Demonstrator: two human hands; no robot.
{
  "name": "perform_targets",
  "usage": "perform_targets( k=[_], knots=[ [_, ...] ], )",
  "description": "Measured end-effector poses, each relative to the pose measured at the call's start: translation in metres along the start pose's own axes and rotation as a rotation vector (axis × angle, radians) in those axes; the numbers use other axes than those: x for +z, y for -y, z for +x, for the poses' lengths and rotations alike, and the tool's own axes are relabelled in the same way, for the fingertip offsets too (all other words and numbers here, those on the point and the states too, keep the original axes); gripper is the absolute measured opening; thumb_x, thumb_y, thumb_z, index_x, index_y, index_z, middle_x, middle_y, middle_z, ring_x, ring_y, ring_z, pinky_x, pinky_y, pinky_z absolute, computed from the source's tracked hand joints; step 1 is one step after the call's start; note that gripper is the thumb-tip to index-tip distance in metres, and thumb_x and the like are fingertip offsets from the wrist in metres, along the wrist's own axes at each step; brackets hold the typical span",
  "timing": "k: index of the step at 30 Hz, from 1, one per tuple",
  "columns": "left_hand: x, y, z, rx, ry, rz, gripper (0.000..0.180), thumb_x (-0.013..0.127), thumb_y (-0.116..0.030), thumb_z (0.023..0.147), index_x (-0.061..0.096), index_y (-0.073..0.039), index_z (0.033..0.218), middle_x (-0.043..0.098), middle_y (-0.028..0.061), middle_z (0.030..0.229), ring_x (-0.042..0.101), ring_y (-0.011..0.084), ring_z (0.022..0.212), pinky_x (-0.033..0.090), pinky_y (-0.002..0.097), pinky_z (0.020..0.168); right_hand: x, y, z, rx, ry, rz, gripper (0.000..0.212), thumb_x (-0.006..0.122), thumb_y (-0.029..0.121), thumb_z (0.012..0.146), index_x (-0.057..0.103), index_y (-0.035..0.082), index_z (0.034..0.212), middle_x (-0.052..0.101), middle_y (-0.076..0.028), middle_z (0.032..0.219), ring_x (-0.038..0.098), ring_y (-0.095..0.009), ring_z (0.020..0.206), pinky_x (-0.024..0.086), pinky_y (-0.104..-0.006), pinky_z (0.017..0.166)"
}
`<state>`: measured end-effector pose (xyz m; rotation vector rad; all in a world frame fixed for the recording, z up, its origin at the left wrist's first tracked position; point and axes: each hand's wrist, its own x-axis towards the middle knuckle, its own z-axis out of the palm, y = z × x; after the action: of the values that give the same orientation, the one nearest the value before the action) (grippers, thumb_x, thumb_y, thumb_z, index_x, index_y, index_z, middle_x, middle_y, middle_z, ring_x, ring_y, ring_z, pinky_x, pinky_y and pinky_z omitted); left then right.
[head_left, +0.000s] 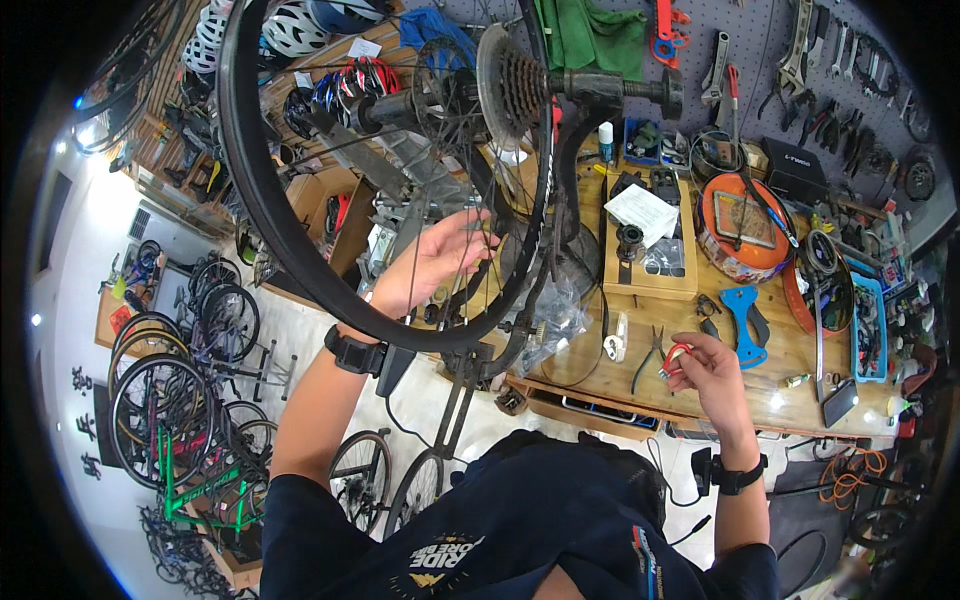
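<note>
A bicycle wheel (355, 312) with a black tire stands upright in a dark truing stand (568, 170), its cassette (510, 85) facing right. My left hand (445, 255) reaches in among the spokes, its bent fingers closed at a spoke; the exact grip is partly hidden. Over the front of the wooden workbench (620, 385), my right hand (708, 368) pinches a small red spoke wrench (676, 358) between thumb and fingers. Just left of that hand lie needle-nose pliers (648, 360), apart from it.
Right of the stand are a cardboard box (660, 277) with papers, a blue tool (743, 325), a round orange tin (715, 250) and a blue tray (869, 325). Tools hang on the pegboard (755, 40). An open drawer (590, 412) juts below the bench. Bicycles (165, 385) stand at left.
</note>
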<state>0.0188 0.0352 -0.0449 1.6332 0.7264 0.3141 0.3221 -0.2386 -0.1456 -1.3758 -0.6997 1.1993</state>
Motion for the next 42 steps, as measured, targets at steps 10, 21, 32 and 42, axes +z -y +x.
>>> perform_targets(
  k=[10,21,32,42],
  knots=[
    [-0.007,0.047,-0.001,0.178,0.212,-0.182,0.053,0.059,-0.018,0.096,0.035,0.0,0.14,0.052,0.0085,0.126,0.053,0.0157,0.114,0.039,0.0292,0.102,0.039,-0.012,-0.053,-0.025,-0.296,0.0,0.026,0.052,0.003,0.095,0.059,-0.001,0.12,0.068,-0.009,0.089,0.065,-0.013,0.069,0.054,-0.0246,0.064],
    [0.007,0.057,-0.005,0.265,0.21,-0.243,0.044,0.062,-0.024,0.095,0.04,-0.001,0.126,0.051,0.0043,0.103,0.054,0.0114,0.095,0.045,0.0251,0.087,0.134,-0.034,-0.097,-0.038,-0.423,0.079,0.026,0.056,0.003,0.094,0.058,-0.002,0.119,0.068,-0.009,0.089,0.065,-0.013,0.068,0.056,-0.0248,0.064],
    [0.005,0.077,0.003,0.413,0.088,0.032,0.041,0.057,-0.02,0.096,0.042,0.001,0.128,0.054,0.0069,0.103,0.056,0.0128,0.092,0.045,0.0258,0.086,0.129,-0.029,-0.102,-0.037,-0.457,0.117,0.026,0.056,0.002,0.094,0.057,-0.004,0.119,0.068,-0.011,0.092,0.066,-0.014,0.07,0.056,-0.0256,0.065],
    [0.014,0.065,-0.008,0.395,0.055,-0.248,0.039,0.047,-0.003,0.09,0.042,0.003,0.128,0.056,0.0071,0.098,0.052,0.0084,0.081,0.045,0.0215,0.075,0.097,-0.038,-0.033,0.048,-0.169,0.076,0.028,0.056,0.0,0.093,0.056,-0.005,0.12,0.067,-0.009,0.091,0.065,-0.014,0.074,0.056,-0.0262,0.069]
  ],
)
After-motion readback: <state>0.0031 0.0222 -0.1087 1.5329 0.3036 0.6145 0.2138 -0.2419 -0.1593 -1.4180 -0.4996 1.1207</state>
